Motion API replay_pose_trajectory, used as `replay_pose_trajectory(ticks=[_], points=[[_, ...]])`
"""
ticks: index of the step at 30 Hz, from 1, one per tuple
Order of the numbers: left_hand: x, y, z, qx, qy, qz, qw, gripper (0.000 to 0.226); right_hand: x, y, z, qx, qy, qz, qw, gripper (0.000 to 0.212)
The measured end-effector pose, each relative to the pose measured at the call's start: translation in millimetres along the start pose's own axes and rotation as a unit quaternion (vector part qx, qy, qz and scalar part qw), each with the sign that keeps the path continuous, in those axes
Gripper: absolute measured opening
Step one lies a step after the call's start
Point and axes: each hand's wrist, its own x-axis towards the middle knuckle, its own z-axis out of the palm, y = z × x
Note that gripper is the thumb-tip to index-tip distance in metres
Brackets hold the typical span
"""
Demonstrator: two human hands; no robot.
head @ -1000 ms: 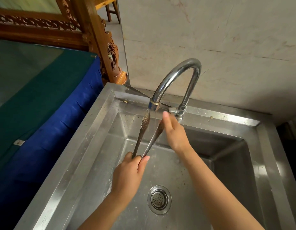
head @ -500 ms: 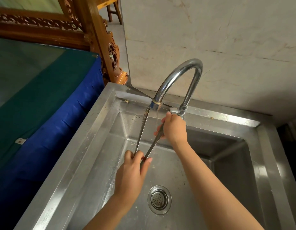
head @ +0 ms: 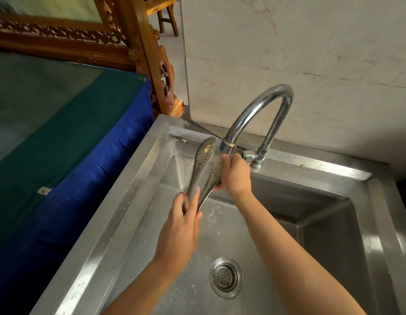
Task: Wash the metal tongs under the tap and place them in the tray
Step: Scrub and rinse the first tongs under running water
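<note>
- Far to the left of the curved shiny metal tap (head: 261, 114) is a flat top covered in blue and green cloth (head: 68, 133), with a carved brown wooden frame (head: 149, 64) behind it.
- Just left of the tap's mouth is one blade of the silver metal tongs with little holes (head: 203, 160). It has a yellowish bit of food on it, so I think the washing step is not done.
- Below the tap, the left hand (head: 181, 228) is closed around the joined end of the tongs.
- Right under the tap's mouth, the right hand (head: 235, 173) is wrapped around the other blade, rubbing it.
- Next, the dirty blade probably needs to go under the tap's mouth. I cannot see a tray anywhere.
- Below the tap is the steel sink (head: 120, 219) with a round drain (head: 226, 277) and crumbs in it.
- Behind the tap is a pale stone wall (head: 311, 53).
</note>
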Motion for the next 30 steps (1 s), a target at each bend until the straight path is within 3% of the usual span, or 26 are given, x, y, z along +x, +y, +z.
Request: replay_pose_trajectory(ticks=[3, 5, 8, 11, 13, 15, 17, 19, 23, 26, 30], points=[[-3.4, -8.0, -0.2, -0.114, -0.007, 0.031, 0.993, 0.059, 1.9, 2.4, -0.5, -0.009, 0.033, -0.008, 0.999, 0.029], [1.1, -11.1, 1.6, -0.214, -0.003, -0.040, 0.976, 0.061, 3.6, 2.9, -2.0, 0.008, 0.001, -0.014, 1.000, 0.030], [15.3, -12.1, 8.7, -0.331, -0.072, -0.188, 0.922, 0.045, 4.5, 2.3, -6.9, 0.052, -0.088, -0.038, 0.994, 0.019], [23.0, -6.4, 8.9, -0.433, -0.124, -0.215, 0.866, 0.017, 5.6, 6.2, -13.7, 0.052, -0.164, -0.057, 0.983, 0.018], [23.2, -2.0, 6.8, -0.481, -0.145, -0.201, 0.841, 0.021, 6.5, 11.8, -16.2, 0.040, -0.164, -0.059, 0.984, 0.030], [19.7, 1.9, 7.4, -0.494, -0.157, -0.182, 0.836, 0.032, 6.1, 17.4, -15.9, 0.037, -0.127, -0.045, 0.990, 0.047], [16.5, 7.0, 8.0, -0.499, -0.164, -0.175, 0.833, 0.023, 4.4, 22.8, -14.7, 0.016, -0.089, -0.051, 0.995, 0.054], [13.0, 11.4, 10.3, -0.486, -0.183, -0.178, 0.836, 0.013, 3.0, 27.5, -14.7, 0.024, -0.067, -0.050, 0.996, 0.042], [6.0, 16.0, 13.3, -0.498, -0.198, -0.179, 0.825, 0.021, 0.9, 28.8, -23.4, 0.130, -0.085, -0.001, 0.988, 0.022], [2.7, 14.6, 13.4, -0.508, -0.199, -0.186, 0.817, 0.024, -1.7, 25.5, -32.8, 0.139, -0.130, 0.006, 0.982, 0.027], [-2.7, 10.4, 13.5, -0.499, -0.203, -0.193, 0.820, 0.027, -6.7, 25.2, -43.5, 0.068, -0.090, -0.045, 0.993, 0.045]])
